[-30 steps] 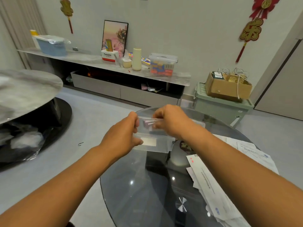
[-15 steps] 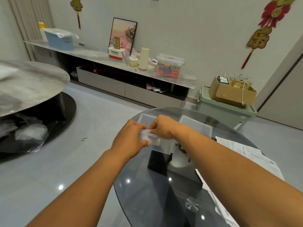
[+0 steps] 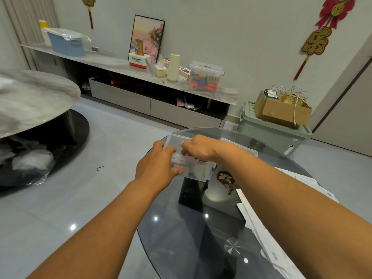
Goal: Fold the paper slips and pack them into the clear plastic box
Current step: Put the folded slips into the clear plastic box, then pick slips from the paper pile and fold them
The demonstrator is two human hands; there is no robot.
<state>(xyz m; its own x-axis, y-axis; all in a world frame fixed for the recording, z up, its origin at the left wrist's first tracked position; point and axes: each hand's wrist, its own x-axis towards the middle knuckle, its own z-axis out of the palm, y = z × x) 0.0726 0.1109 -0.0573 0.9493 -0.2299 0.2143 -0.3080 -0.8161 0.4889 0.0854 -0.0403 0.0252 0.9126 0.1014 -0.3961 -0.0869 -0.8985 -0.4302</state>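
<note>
Left hand [image 3: 156, 168] grips the clear plastic box's [image 3: 198, 171] left end above the glass counter [image 3: 181, 228]; right hand [image 3: 198, 148] curls into its top, pinching something unclear.

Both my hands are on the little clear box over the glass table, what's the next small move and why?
Probably press the folded slips down flat with the right hand while the left hand steadies the clear box. The right hand's fingers are curled down into the box's open top, and more unfolded papers wait at the table's right edge.
</note>
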